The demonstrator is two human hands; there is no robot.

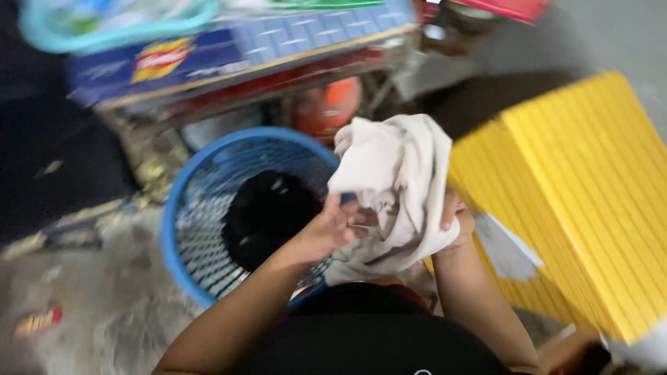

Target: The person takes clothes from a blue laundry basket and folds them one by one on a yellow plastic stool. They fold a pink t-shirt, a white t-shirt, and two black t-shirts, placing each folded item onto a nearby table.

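Both my hands hold a crumpled off-white cloth [396, 180] just above the right rim of a round blue plastic basket [191, 229]. My left hand [326, 229] grips the cloth's lower left part, fingers closed on the fabric. My right hand [455, 219] clasps it from the right and is mostly hidden behind the cloth. Dark clothing [267, 212] lies inside the basket. The picture is blurred by motion.
A big yellow ribbed box [577, 201] stands at the right, with white paper [507, 250] against its side. Behind the basket is a low shelf with a blue carton [167, 62] and a teal basket [104, 28]. An orange object [326, 107] sits beneath. Grey floor lies at left.
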